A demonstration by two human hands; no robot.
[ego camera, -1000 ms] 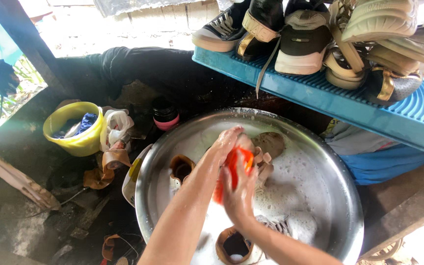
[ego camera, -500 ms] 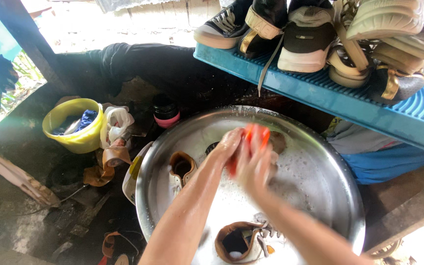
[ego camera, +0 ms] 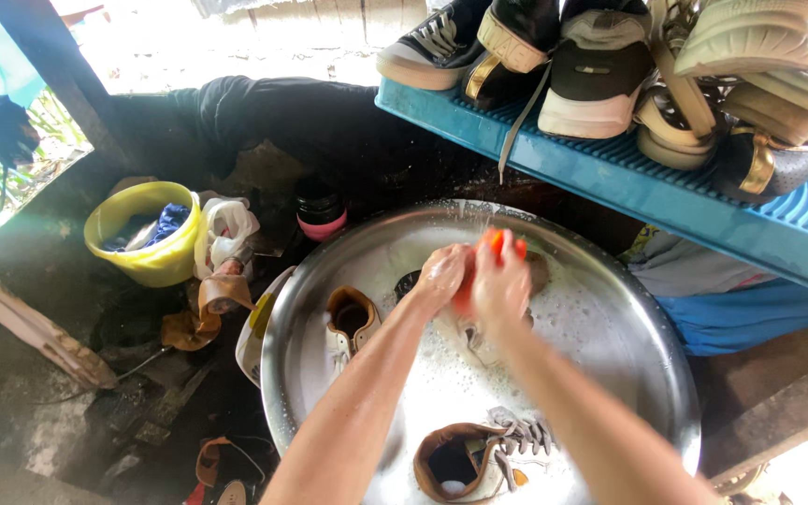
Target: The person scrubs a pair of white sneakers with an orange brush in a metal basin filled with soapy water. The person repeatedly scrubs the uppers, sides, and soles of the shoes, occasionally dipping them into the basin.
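Both hands [ego camera: 474, 281] clasp orange brush [ego camera: 493, 245] — soapy basin [ego camera: 628, 309]

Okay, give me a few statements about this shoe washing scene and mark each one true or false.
1. Both hands, the left hand and the right hand, grip an orange object. True.
2. The metal basin is dry. False: it holds soapy water.
3. A brown shoe lies in the basin near the bottom edge. True.
4. The blue rack is bare. False: shoes are piled on it.
5. The yellow bucket stands inside the basin. False: it stands outside, to the left.
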